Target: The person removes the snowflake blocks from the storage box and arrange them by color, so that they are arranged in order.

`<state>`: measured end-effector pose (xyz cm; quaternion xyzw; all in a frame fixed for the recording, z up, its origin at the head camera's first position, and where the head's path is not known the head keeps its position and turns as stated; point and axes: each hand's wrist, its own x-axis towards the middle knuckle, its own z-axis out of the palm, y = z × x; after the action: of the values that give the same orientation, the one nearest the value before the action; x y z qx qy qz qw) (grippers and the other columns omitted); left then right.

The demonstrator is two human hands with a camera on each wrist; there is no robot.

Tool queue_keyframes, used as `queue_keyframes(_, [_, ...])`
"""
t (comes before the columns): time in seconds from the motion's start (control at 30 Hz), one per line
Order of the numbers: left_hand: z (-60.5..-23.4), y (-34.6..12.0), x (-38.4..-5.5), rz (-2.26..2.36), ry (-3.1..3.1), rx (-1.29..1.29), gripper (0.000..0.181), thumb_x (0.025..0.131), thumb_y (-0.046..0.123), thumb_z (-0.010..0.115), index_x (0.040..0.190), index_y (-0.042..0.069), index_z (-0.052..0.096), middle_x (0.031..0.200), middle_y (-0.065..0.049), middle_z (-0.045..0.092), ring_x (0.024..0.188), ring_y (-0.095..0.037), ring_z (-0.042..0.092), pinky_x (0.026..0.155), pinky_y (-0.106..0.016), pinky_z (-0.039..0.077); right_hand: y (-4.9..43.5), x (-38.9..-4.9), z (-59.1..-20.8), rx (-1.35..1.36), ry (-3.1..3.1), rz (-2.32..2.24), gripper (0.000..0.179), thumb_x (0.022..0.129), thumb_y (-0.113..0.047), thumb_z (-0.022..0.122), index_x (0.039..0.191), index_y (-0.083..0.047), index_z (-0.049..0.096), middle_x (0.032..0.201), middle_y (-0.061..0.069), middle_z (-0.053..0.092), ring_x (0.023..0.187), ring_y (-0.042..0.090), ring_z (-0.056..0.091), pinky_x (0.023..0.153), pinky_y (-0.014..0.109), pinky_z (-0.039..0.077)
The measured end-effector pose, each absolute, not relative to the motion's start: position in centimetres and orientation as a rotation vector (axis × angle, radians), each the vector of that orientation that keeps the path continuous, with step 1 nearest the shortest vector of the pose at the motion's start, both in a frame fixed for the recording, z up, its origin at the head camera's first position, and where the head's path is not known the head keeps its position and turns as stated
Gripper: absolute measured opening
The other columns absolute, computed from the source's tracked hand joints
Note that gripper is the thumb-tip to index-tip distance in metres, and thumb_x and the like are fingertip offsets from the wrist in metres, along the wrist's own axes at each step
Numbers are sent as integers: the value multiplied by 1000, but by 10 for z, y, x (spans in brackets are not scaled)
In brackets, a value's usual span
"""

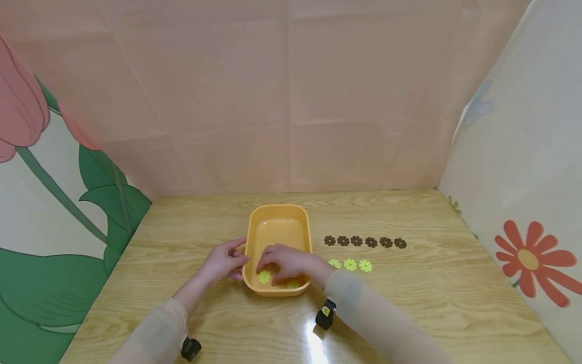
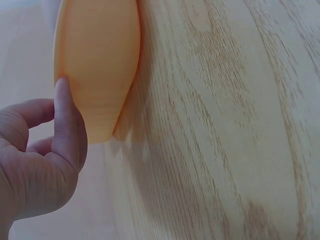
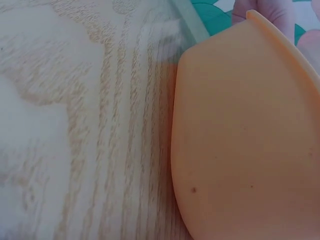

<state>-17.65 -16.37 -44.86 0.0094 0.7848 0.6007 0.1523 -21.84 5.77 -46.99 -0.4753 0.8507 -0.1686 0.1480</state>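
Note:
A yellow-orange plastic basin (image 1: 277, 232) stands on the wooden table. Inside its near end lie yellow-green flower-shaped pieces, one at the left (image 1: 264, 276) and another at the right (image 1: 293, 283). My right hand (image 1: 286, 262) reaches over the right rim into the basin, thumb and fingers spread apart around the left piece. At the basin's left side, my left hand (image 1: 224, 260) touches the outer wall by the rim with its fingertips (image 2: 62, 87). In the right wrist view the basin's outer wall (image 3: 245, 130) hides the right hand.
Right of the basin, brown flower-shaped pieces (image 1: 356, 241) form a row of several. Nearer me, a row of three yellow-green flower pieces (image 1: 350, 265) shows beside my right forearm. A pink backdrop (image 1: 291, 101) rises behind the table (image 1: 436, 283), with flower-printed sheets at both sides.

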Motion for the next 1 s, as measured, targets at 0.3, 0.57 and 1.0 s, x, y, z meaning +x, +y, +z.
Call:
queue_keyframes(0.3, [-449,-163,-175,1729,2248,13,60,91,-3,66,147,-3,43,89,-13,58,59,-19,63,54,-35,63,56,-218,-470,-1366,2459,-492,39,77,-19,85,113,-21,71,114,-3,57,107,12,50,100,25,40])
queue_keyframes(0.57, [-451,-163,-177,1729,2247,1,60,91,-4,65,147,-1,43,89,-14,59,59,-19,63,55,-36,63,56,-216,-467,-1377,2475,-480,39,75,-23,86,110,-19,71,111,-3,57,105,12,50,97,25,41])
queue_keyframes(1.0, [-449,-163,-177,1718,2264,12,59,91,-3,66,146,-3,43,90,-14,58,59,-18,62,54,-36,63,55,-220,-473,-1402,2470,-449,34,74,-24,87,103,-22,69,106,-10,57,102,7,50,99,24,39])
